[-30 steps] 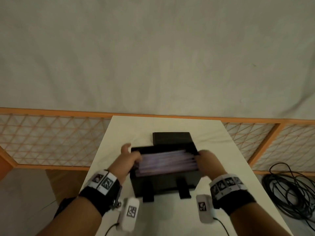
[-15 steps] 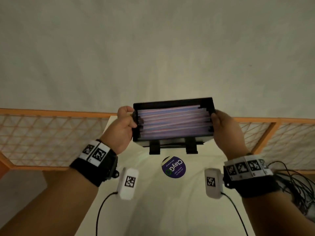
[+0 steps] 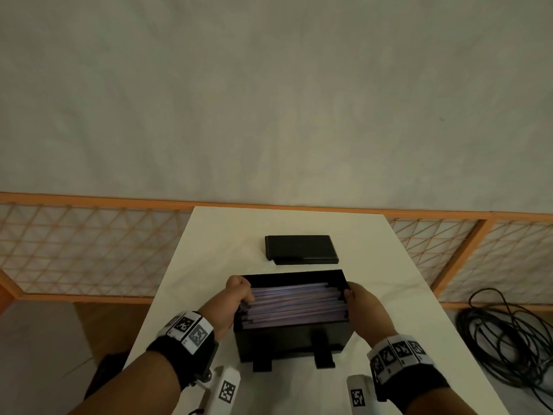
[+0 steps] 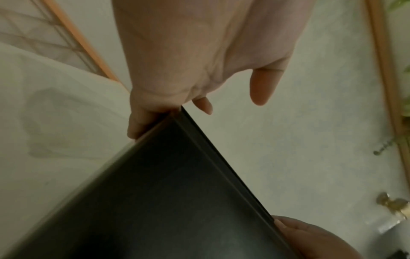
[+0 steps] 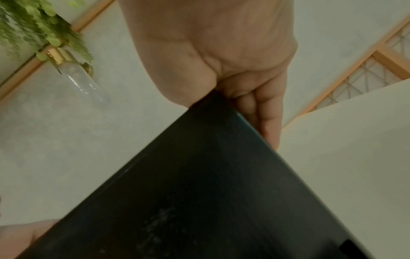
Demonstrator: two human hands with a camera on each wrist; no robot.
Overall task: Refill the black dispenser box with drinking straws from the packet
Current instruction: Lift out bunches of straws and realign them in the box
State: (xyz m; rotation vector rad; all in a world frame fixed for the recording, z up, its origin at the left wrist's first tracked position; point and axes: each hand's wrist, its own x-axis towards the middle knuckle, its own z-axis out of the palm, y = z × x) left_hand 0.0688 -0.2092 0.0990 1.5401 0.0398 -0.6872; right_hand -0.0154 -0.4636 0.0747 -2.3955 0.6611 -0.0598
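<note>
The black dispenser box (image 3: pixel 291 339) stands open-topped on the white table (image 3: pixel 389 265), full of pale purple drinking straws (image 3: pixel 294 305) lying lengthwise. My left hand (image 3: pixel 236 298) grips its left end wall, thumb over the rim. My right hand (image 3: pixel 357 304) grips the right end wall the same way. In the left wrist view the left hand (image 4: pixel 177 105) pinches the dark box (image 4: pixel 166 201) at its corner. From the right wrist, the right hand (image 5: pixel 233 98) clamps the box (image 5: pixel 210 192) edge. The packet is not in view.
The box's black lid (image 3: pixel 300 249) lies flat on the table just behind the box. An orange lattice railing (image 3: pixel 89 250) runs behind the table. Coiled black cables (image 3: pixel 508 333) lie on the floor at the right. A hanging plant (image 5: pixel 37 26) shows on the wall.
Half a second ago both hands held the box raised and tilted toward me; now it is back down on the table, upright. A round purple sticker seen under it is now covered.
</note>
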